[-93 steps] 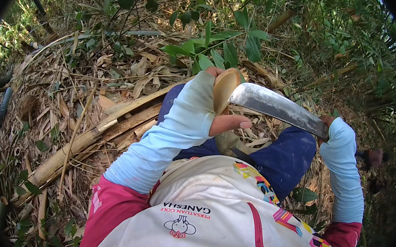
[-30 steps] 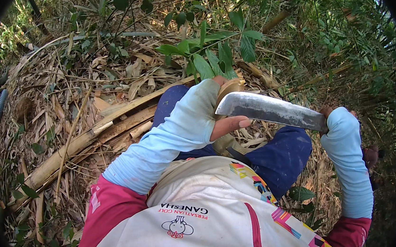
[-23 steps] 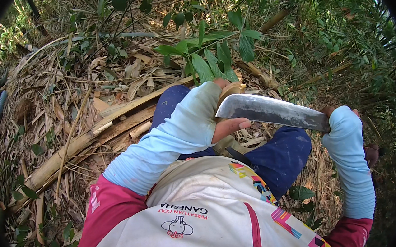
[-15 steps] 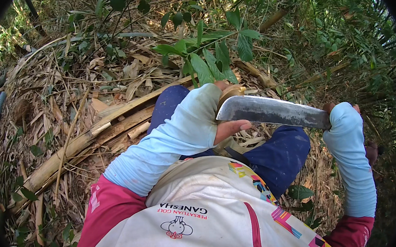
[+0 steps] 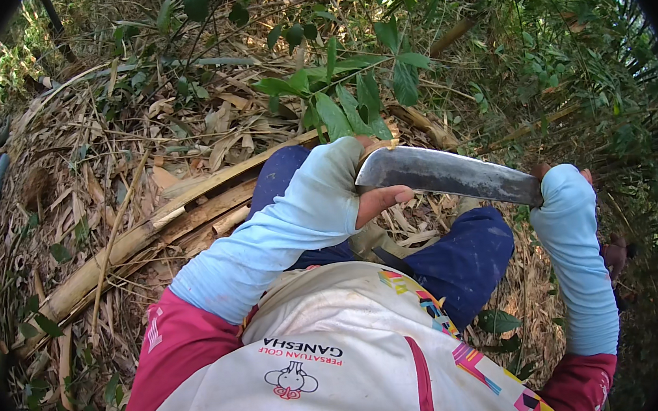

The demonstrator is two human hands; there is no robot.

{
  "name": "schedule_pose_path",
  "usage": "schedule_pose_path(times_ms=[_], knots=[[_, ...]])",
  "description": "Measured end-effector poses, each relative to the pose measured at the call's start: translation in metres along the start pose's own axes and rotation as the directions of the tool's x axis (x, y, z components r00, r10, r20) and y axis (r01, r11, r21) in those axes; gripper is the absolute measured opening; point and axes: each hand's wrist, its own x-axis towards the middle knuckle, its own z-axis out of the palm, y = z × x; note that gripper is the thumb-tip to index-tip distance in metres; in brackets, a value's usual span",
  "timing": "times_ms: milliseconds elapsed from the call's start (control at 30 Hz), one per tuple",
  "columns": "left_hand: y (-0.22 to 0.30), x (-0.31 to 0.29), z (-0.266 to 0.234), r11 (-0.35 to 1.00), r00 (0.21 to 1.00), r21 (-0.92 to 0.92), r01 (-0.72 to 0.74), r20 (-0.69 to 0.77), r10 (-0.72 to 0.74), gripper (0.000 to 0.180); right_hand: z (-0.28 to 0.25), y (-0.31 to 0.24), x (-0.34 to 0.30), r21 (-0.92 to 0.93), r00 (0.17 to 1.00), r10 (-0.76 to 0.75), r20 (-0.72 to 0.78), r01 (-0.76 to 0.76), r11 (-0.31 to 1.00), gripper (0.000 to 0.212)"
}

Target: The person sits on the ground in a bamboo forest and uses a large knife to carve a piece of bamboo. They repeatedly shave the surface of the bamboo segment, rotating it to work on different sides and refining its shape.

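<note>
My right hand [image 5: 563, 183], in a light blue sleeve that covers most of it, is closed round the handle of a machete, the handle itself mostly hidden. Its broad, dark grey blade [image 5: 453, 175] with a brighter upper edge points left, the blunt end lying at my left hand [image 5: 351, 183]. That hand is also largely covered by a blue sleeve, its thumb extended below the blade tip. Between its fingers and the blade shows a small pale tan piece of wood or bamboo [image 5: 383, 145], most of it hidden.
Split, dry bamboo poles [image 5: 138, 236] lie across the leaf litter to the left. A leafy green sprig [image 5: 344, 113] stands just beyond my left hand. My knees in blue trousers [image 5: 461, 260] are below the blade. Dense brush [image 5: 553, 65] fills the right side.
The machete and my right hand have shifted slightly up and to the left. My left thumb has risen a little with the blade; both hands keep their hold.
</note>
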Motion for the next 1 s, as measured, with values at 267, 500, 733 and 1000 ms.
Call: schedule_pose_path(times_ms=[267,500,733,1000], knots=[[0.004,0.001,-0.005,0.999,0.995,0.019,0.041,0.085,-0.043,0.061,-0.013,-0.003,0.002,0.01,0.968,0.027,0.249,-0.031,0.999,0.035],[0.008,0.0,-0.006,0.998,0.988,0.061,0.0,0.156,-0.01,0.059,-0.034,0.003,0.007,-0.098,0.936,0.044,0.349,-0.01,0.995,0.029],[0.014,-0.004,-0.006,1.0,0.991,-0.002,0.01,0.132,-0.01,0.062,-0.041,0.004,-0.005,-0.018,0.986,-0.077,0.148,0.08,0.997,0.026],[0.018,-0.005,-0.007,0.989,0.991,0.135,-0.053,0.127,0.036,0.056,-0.034,0.005,-0.001,-0.05,0.988,-0.082,0.134,0.09,0.995,0.024]])
